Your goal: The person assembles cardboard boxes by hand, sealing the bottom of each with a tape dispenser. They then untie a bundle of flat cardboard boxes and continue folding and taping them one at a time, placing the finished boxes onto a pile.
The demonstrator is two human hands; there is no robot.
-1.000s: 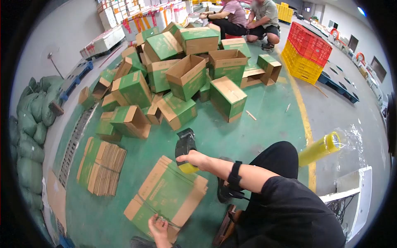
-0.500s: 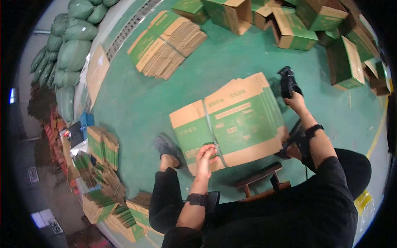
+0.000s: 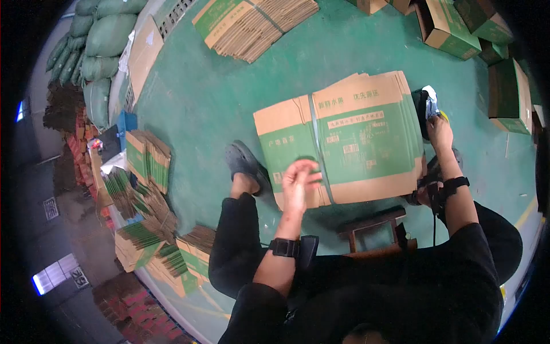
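Note:
A stack of flattened green and brown cartons [image 3: 366, 143] lies on the floor between my feet, with a grey strap [image 3: 318, 143] running across it. Just above the stack, left of the strap, is my left hand [image 3: 299, 182], fingers curled and blurred; nothing shows clearly in them. My right hand [image 3: 440, 133] is wrapped round a dark tool [image 3: 426, 109] with a pale, shiny part, beyond the stack's right edge. Part of the tool is hidden by the hand.
Another strapped carton stack [image 3: 258, 26] lies at the top. Opened boxes [image 3: 450, 28] stand upper right. More flattened cartons [image 3: 150, 160] are at the left, near green sacks [image 3: 109, 40]. A small wooden stool [image 3: 375, 232] stands close to my body.
My left hand has come away from the strap, where its fingers were. The tool in my right hand is turned differently and shows a pale part. The whole view has shifted.

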